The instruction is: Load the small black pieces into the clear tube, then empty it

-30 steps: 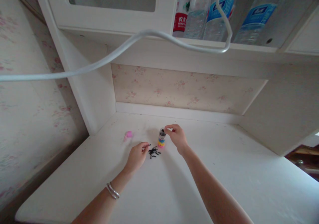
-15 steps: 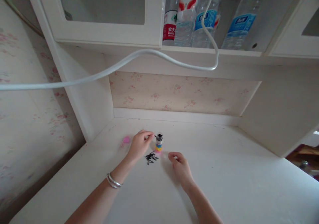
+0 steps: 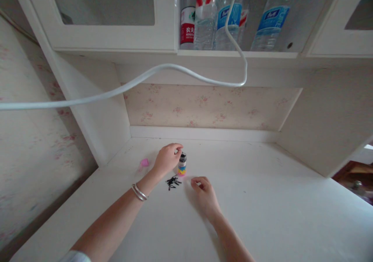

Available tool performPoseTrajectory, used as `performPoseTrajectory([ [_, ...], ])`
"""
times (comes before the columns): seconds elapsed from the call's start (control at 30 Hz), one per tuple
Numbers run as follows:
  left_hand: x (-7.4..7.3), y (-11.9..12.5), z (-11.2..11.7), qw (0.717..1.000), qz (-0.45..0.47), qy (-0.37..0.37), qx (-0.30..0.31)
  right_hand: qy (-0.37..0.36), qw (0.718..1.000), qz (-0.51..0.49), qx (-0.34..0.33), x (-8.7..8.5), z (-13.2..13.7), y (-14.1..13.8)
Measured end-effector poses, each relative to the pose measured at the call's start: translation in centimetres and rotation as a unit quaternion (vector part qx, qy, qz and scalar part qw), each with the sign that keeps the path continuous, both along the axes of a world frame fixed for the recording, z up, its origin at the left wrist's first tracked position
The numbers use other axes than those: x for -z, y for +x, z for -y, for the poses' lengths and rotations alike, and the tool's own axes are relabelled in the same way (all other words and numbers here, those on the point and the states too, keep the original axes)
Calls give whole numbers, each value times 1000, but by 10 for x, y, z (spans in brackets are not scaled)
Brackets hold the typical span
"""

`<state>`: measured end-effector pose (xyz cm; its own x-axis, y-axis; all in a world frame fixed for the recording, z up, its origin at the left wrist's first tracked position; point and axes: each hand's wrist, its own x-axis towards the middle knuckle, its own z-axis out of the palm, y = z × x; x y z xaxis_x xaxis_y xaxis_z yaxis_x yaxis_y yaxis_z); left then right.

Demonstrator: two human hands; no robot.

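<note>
A small clear jar [image 3: 182, 164] stands upright on the white tabletop, with black pieces in its upper part and yellow and pink at its base. My left hand [image 3: 167, 159] reaches over its mouth, thumb and fingertips pinched together; whatever they hold there is too small to make out. In front of the jar lies a loose pile of small black looped pieces [image 3: 173, 182]. To the right of the pile, my right hand [image 3: 205, 194] rests on the table, fingers curled and thumb against forefinger. Anything in that pinch is hidden.
A pink cap [image 3: 144, 162] lies left of my left hand. A white cable [image 3: 166, 66] hangs across the view ahead. Overhead, several plastic bottles [image 3: 205, 25] stand in the cabinet [image 3: 116, 39]. Side panels and a low back ledge [image 3: 204, 133] bound the tabletop [image 3: 262, 215].
My left hand has moved from beside the jar to over its mouth; the black piece that stuck out of its fingertips no longer shows clearly. My right hand keeps its pose. The view has shifted slightly.
</note>
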<state>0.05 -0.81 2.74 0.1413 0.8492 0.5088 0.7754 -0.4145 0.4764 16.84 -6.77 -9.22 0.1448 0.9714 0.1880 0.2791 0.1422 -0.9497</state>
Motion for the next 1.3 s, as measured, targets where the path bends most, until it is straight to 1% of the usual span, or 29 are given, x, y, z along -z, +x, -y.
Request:
performPoseTrajectory([
  [0.13, -10, 3, 3, 999, -49, -2, -15, 4, 1000, 1, -3, 2, 0, 0],
  [0.27, -17, 4, 2, 994, -101, -44, -17, 9, 1000, 9, -5, 0, 2, -1],
  [0.37, -18, 3, 1, 988, -137, -71, -11, 15, 1000, 20, -4, 0, 4, -1],
  [0.5, -16, 1, 2, 984, -167, -69, 10, 28, 999, 28, -7, 1, 6, -2],
  [0.57, -15, -2, 2, 985, -159, -66, 22, 32, 999, 33, -6, 1, 6, -3],
  [0.7, -14, -8, -2, 990, -109, -55, 67, 27, 999, 47, -8, 2, 6, -3],
  [0.77, -13, -13, -4, 993, -80, -43, 72, 25, 998, 57, -8, 2, 6, -2],
  [0.83, -9, -20, -4, 996, -57, -29, 64, 28, 996, 79, -14, 3, 8, -3],
  [0.9, -3, -28, 0, 997, -46, -21, 54, 30, 992, 123, -29, 3, 10, -4],
  [0.97, 8, -37, 10, 997, -48, -30, 50, 28, 982, 183, -45, 1, 13, -7],
  [1.03, 23, -45, 23, 996, -57, -55, 48, 22, 966, 253, -55, -3, 14, -12],
  [1.17, 59, -56, 52, 988, -76, -134, 16, 21, 924, 379, -57, -13, 9, -27],
  [1.23, 74, -57, 63, 982, -84, -171, 2, 21, 914, 403, -50, -16, 5, -34],
  [1.3, 85, -54, 69, 976, -99, -192, -10, 21, 915, 401, -40, -16, 2, -38],
])
